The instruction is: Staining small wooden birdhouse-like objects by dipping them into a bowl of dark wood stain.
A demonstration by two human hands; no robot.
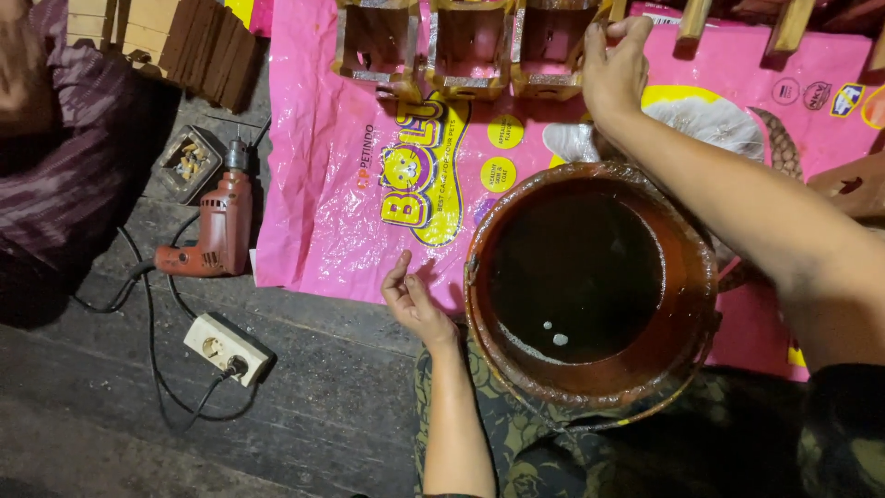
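Note:
My right hand (613, 69) reaches forward over a round bucket and grips the right edge of a small wooden box frame (548, 46), the rightmost of three frames standing in a row on a pink plastic sheet (318, 184). My left hand (413, 300) rests with fingers together on the sheet's near edge, just left of the bucket, holding nothing. The bucket (687, 355) is stained reddish-brown and holds dark liquid. It stands between my arms, close to my lap.
A red electric drill (219, 226) lies on the dark wooden floor at left, its cord running to a white power socket (226, 346). A small tin of bits (191, 161) and stacked wooden pieces (207, 55) lie beyond. Another person sits at far left (55, 138).

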